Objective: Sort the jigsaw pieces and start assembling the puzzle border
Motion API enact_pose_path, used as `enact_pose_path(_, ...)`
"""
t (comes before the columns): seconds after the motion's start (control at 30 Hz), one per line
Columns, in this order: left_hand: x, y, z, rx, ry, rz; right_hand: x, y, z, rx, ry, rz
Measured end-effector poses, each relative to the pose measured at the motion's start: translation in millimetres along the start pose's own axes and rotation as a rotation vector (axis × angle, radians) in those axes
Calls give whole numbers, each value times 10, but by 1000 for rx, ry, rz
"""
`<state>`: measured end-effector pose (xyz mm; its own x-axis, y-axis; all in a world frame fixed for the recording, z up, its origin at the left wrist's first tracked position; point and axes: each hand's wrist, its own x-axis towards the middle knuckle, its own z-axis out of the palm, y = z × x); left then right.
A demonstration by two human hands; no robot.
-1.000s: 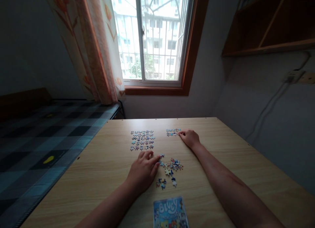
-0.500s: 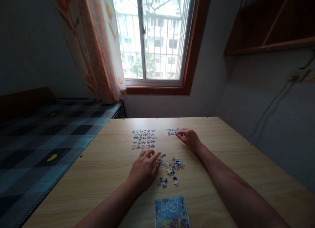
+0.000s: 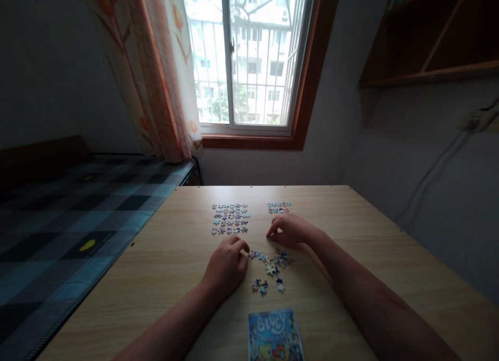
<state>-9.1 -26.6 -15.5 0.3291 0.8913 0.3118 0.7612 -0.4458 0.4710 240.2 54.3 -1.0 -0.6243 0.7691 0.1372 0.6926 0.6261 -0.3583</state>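
My left hand (image 3: 226, 265) rests on the table at the left edge of a loose pile of jigsaw puzzle pieces (image 3: 284, 259). Its fingers are curled in, and what they hold, if anything, is hidden. Just above the table, behind the pile, my right hand (image 3: 286, 229) pinches a small jigsaw puzzle piece (image 3: 268, 238), mostly covered by the fingertips. Beyond it lie short rows of pieces (image 3: 279, 205). A larger block of pieces in neat rows (image 3: 230, 219) sits at the back left. Nearer me is a small cluster of pieces (image 3: 260, 286).
A blue picture card or box marked "Bluey" (image 3: 275, 335) lies at the front of the wooden table (image 3: 163, 246). Left of the table stands a bed with checked bedding (image 3: 117, 205). A window (image 3: 261, 64) and a curtain (image 3: 156, 80) are behind.
My right hand has drawn back from the short rows toward the pile. The left index finger has curled in, and the piece that lay by its tip is gone from that spot.
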Motion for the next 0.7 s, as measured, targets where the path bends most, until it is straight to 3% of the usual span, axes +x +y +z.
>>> enact_pose_path(0.1, -4, 11, -8, -10, -12, 13, -104, 273, -123, -8, -23, 165)
enact_pose_path(0.23, 0, 13, -10, -20, -20, 24, -288, 521, -224, -43, 125, 355)
enact_pose_path(0.43, 15, 11, -13, -8, -46, 13, -315, 676, -210, -239, 183, 434)
enact_pose_path(0.7, 6, 15, -7, 1, -33, 9, -279, 841, -71, -217, 289, 499)
